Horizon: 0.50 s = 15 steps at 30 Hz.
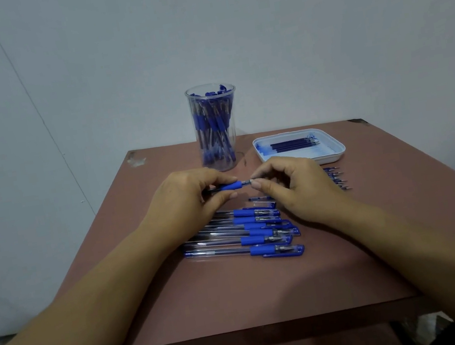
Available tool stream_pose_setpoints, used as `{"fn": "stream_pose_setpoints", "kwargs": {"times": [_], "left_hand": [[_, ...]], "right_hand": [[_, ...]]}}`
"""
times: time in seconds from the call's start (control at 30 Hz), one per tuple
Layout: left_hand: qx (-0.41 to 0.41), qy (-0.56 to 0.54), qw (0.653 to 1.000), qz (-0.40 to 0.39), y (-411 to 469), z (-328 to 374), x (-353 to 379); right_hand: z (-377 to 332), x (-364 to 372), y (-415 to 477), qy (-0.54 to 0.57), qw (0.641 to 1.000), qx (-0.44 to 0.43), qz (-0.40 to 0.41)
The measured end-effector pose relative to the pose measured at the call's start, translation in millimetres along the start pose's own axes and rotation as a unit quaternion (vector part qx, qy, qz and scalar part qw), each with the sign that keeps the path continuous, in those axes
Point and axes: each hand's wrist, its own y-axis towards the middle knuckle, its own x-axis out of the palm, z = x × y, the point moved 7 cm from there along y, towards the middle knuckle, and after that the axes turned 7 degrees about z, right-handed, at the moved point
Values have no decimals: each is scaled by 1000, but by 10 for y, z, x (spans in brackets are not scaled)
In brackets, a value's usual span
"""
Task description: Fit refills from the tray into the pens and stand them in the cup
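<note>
Table (240, 295): matte reddish-brown slab, lying flat.
Cup (215, 128): clear ribbed cylinder, standing at the far edge, holding blue pens.
Tray (334, 155): white rounded square, sitting right of the cup, carrying thin dark refills (293, 144).
Row (247, 231): clear-barrelled, blue-capped pens lying side by side.
Left hand (186, 199): pinching the pen (230, 186) at its blue rubber sleeve.
Right hand (297, 188): fingertips pinching the pen's tip end.
Pen: hanging level between both hands, above the table.

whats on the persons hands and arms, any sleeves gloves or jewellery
Both are bare: the left hand and right hand wear no gloves, and no rings show. The left forearm and right forearm are uncovered to the frame's edge, with no sleeve, watch or bracelet in view. Visible nails look short and unpainted.
</note>
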Motion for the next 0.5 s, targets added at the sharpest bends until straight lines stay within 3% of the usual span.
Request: {"fn": "stream_pose_setpoints", "kwargs": {"times": [0.2, 0.5], "left_hand": [[-45, -4, 999, -2, 9, -152, -73], [-57, 3, 998, -20, -5, -183, -77]], "right_hand": [[54, -42, 26, -17, 1000, 19, 14], [91, 42, 8, -219, 963, -49, -150]]}}
